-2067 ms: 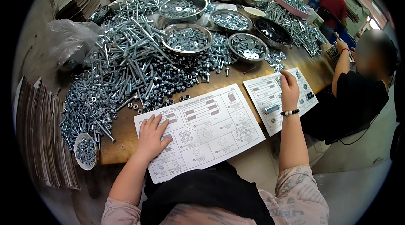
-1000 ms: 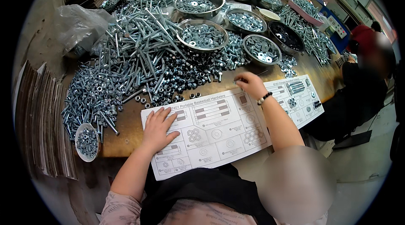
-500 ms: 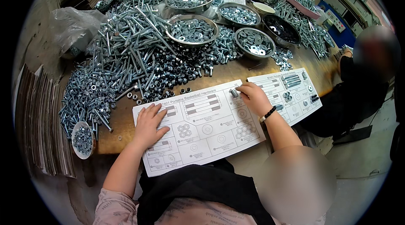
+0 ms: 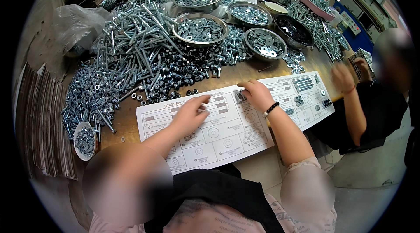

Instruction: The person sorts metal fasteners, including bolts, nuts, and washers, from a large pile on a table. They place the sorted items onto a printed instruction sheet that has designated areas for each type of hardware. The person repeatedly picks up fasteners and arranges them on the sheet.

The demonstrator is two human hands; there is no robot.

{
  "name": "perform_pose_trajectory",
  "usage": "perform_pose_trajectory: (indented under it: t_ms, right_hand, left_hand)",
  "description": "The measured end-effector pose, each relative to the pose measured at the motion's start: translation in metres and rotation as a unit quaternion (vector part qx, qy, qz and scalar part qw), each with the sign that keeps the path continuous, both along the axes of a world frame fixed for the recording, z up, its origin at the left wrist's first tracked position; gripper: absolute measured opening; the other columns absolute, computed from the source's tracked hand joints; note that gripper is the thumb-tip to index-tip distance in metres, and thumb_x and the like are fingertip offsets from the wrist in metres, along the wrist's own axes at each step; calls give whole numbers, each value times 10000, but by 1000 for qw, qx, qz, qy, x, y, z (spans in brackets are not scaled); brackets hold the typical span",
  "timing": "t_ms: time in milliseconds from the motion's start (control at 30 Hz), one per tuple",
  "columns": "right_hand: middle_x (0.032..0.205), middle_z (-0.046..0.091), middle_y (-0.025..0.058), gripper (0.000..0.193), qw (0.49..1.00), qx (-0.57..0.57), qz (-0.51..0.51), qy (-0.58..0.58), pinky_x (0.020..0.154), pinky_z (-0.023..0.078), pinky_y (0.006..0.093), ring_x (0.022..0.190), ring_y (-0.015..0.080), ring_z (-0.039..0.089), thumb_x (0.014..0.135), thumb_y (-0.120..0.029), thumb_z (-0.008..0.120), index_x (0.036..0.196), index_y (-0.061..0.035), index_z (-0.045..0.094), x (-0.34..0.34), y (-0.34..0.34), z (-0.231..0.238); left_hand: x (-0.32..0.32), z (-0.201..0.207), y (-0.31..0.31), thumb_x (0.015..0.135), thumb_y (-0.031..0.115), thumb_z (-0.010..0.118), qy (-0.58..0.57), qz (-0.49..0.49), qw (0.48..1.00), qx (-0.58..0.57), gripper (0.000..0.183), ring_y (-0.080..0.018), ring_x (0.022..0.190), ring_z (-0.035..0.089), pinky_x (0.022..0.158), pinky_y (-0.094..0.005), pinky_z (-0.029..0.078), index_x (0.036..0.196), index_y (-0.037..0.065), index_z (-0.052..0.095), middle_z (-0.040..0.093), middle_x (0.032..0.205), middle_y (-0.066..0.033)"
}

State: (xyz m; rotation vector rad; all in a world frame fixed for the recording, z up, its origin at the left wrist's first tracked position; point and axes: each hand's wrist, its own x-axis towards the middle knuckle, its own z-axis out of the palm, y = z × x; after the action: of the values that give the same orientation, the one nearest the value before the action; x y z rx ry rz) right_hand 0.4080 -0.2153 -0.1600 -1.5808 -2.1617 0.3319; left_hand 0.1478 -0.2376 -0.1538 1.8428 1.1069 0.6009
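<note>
A printed hardware sheet with outline drawings of bolts, washers and nuts lies before me on the table. My left hand hovers over its upper middle, fingers apart and nothing visible in them. At the sheet's upper right, my right hand has its fingers curled by a few short metal pieces; whether they grip one is hidden. A second sheet to the right carries long bolts, a cluster of nuts and other small hardware.
Heaped bolts and dark-centred nuts cover the table beyond the sheets. Steel bowls of washers stand behind. A white bowl of small nuts sits at the left edge. At right, a co-worker's raised hand is near the second sheet.
My left hand has lifted off the sheet's left side and moved right. My right hand has shifted slightly left and up. The co-worker's hand has come up at the right.
</note>
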Motion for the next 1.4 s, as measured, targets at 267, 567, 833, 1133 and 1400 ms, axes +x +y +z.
perform_pose_trajectory:
  t_ms: [267,567,833,1133,1400]
  right_hand:
    - [871,606,129,143,991,-95,-54,73,757,452,367,865,301,561,802,-129,544,872,-62,649,6,7,-17]
    - [882,618,131,153,984,-89,-102,115,744,454,357,834,299,571,793,-130,567,890,-41,646,2,4,-17]
    - [863,618,127,197,986,-71,-108,105,708,463,359,814,278,587,786,-149,586,958,-65,632,0,4,-14]
    - [904,565,100,222,997,-44,37,49,731,459,366,844,277,562,774,-186,625,984,-114,612,-73,13,3]
    - [913,542,112,199,987,-44,126,-88,725,467,385,866,292,559,780,-201,607,974,-159,596,-142,51,-20]
  left_hand:
    - [85,-18,20,733,-56,376,-160,7,955,-250,692,-252,1249,379,986,-294,340,1384,-20,145,324,1371,-210]
    - [99,-24,22,708,-66,371,-188,2,946,-266,714,-257,1272,349,1002,-297,321,1382,-34,136,319,1379,-196]
    - [85,-19,14,730,-31,411,-126,-2,976,-179,660,-246,1216,414,954,-303,381,1367,21,246,371,1343,-182]
    - [-51,-8,32,783,106,540,155,73,962,214,273,-286,891,558,774,-381,456,1050,74,581,574,949,-120]
    - [-70,-14,60,745,119,558,393,-68,866,303,265,-267,775,582,674,-378,477,989,192,631,565,835,-75]
